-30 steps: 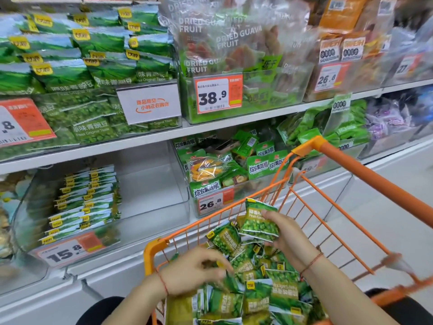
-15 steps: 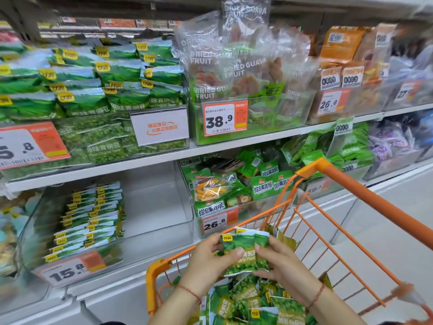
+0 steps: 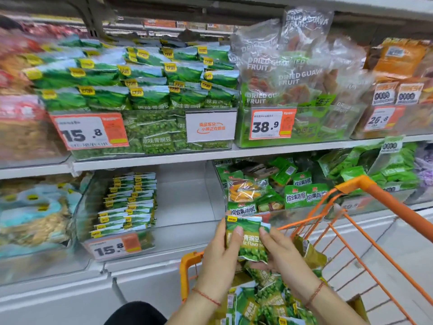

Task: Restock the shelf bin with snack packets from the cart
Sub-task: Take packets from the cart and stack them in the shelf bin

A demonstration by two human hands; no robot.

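A small stack of green pea snack packets point(image 3: 248, 238) is held upright above the cart, gripped from both sides. My left hand point(image 3: 219, 259) clasps its left edge and my right hand point(image 3: 281, 254) its right edge. Below them the orange wire cart point(image 3: 365, 233) holds several more green packets point(image 3: 264, 301). To the left, on the lower shelf, stands a clear bin point(image 3: 187, 202) marked 15.8, with one standing row of the same packets point(image 3: 128, 205) at its left and bare floor on its right half.
The shelf above carries a full bin of green pea bags point(image 3: 140, 90) and dried guava bags point(image 3: 293, 78). Right of the clear bin is a bin of mixed vegetable crisps point(image 3: 269, 191). White shelf base point(image 3: 140, 277) runs below; the cart's handle point(image 3: 398, 212) crosses at right.
The packets went from my right hand alone over the cart to both hands. The stack has risen and the view has tilted up toward the shelves.
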